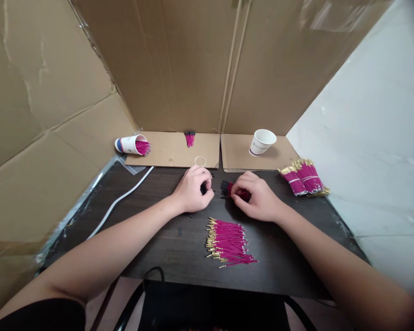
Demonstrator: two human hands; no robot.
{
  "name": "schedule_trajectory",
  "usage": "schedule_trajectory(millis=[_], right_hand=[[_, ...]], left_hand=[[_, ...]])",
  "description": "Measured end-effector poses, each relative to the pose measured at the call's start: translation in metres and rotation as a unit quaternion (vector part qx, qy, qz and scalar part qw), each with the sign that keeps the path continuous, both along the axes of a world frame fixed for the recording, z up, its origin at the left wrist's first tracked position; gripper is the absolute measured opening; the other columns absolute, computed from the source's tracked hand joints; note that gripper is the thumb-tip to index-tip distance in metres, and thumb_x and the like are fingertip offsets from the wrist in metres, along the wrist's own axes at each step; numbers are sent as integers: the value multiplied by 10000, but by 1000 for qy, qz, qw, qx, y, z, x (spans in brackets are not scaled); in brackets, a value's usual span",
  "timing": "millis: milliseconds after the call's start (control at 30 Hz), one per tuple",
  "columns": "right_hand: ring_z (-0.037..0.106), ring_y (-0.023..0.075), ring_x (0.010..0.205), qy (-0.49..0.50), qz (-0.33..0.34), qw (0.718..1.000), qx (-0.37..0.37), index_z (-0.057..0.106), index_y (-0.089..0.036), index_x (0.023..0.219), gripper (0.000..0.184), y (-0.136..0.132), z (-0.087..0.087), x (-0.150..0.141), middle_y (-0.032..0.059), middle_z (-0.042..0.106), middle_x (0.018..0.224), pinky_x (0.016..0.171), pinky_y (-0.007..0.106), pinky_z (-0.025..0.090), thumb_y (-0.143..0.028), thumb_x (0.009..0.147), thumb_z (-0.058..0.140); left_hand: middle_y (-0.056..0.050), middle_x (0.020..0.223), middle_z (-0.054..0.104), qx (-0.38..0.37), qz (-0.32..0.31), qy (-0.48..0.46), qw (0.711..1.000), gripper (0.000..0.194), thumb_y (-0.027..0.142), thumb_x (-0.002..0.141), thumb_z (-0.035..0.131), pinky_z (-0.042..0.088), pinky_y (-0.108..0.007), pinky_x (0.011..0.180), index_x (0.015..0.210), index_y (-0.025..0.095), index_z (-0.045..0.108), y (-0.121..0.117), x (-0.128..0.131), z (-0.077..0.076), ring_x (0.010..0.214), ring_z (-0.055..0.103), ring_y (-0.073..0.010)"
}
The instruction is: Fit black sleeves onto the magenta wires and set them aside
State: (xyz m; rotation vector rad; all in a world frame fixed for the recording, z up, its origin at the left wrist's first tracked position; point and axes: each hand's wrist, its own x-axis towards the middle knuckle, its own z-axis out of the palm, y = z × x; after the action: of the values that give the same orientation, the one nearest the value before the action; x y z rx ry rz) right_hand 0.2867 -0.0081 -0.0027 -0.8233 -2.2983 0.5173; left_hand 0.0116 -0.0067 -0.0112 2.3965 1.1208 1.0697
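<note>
My left hand (pixel 195 189) rests on the dark table with its fingers curled. Small black pieces (pixel 203 188) show between thumb and fingers; the curled fingers hide most of them. To its right, my right hand (pixel 257 196) is closed around a bunch of magenta wires with black ends (pixel 226 188), which point left toward my left hand. Part of that bunch lies under the fingers. Nearer to me, a loose row of magenta wires with gold terminals (pixel 229 241) lies on the table, gold ends to the left.
A tipped paper cup (pixel 126 145) holds magenta wires at left. On the cardboard strip (pixel 165 149) lie a small black-ended wire bunch (pixel 189 138) and a rubber band (pixel 200 161). An upright cup (pixel 261 143) and banded wire bundles (pixel 305 178) stand right. A white cable (pixel 120 198) crosses left.
</note>
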Motion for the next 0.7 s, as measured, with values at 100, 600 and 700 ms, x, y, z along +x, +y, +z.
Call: schedule_trajectory(millis=[100,600,700], right_hand=[[609,244,851,-60,11,998,2,714,-219,856,95,0,0,1,37,703,809,830,413,455,-135,893,739],[600,224,859,-91,-19,995,18,693,-212,892,100,3,-7,3,29,684,852,837,381,425,-137,910,756],[600,221,863,-89,-22,996,18,695,-212,906,107,4,-8,4,29,682,864,840,377,428,-133,920,766]], left_hand=[[-93,1058,728,-15,14,33,999,178,101,782,742,556,-550,1062,815,220,614,1,-1,-2,1124,667,-331],[-103,1168,735,-7,12,72,997,49,169,908,758,508,-567,1085,898,214,742,2,1,-6,1215,662,-339],[-101,1179,745,-5,8,74,997,63,176,935,752,507,-555,1082,885,214,744,3,0,-7,1210,670,-328]])
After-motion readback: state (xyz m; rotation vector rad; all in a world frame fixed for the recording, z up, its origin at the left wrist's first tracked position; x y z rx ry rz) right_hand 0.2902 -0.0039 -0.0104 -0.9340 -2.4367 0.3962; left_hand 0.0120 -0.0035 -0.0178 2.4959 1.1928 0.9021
